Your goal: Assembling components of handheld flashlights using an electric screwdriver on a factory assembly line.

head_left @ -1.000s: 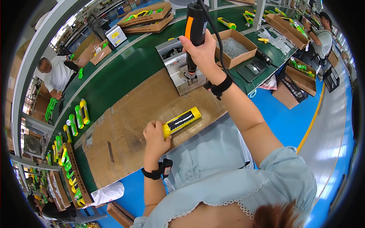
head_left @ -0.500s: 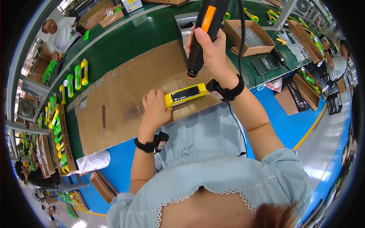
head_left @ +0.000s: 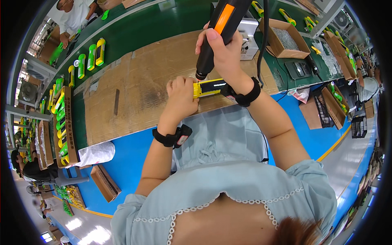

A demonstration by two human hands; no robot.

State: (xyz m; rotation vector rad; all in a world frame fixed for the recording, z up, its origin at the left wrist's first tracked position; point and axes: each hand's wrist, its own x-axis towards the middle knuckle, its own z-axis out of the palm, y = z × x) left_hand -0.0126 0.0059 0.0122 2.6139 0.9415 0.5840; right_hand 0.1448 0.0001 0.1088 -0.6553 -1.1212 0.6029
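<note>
My right hand [head_left: 225,55] is wrapped round a black electric screwdriver [head_left: 206,59] with an orange stripe. Its tip points down at the left end of a yellow, lamp-like housing [head_left: 211,86] with a dark panel on its face. Whether the tip touches the housing I cannot tell. My left hand [head_left: 181,97] grips that same end, fingers curled over it against the cardboard sheet [head_left: 143,87]. The housing's right end is partly hidden behind my right wrist strap [head_left: 245,98].
Green and yellow lamps [head_left: 90,57] stand in a row at the left, above a full cardboard box [head_left: 72,136]. Behind my right hand is a metal fixture [head_left: 248,38]. Further right are a box of small clear pieces [head_left: 304,51] and a dark tray [head_left: 298,70]. A co-worker [head_left: 75,16] sits far left.
My left hand has shifted right and up with the yellow housing. The screwdriver's tip has come down to the housing's left end. The view has also shifted a little.
</note>
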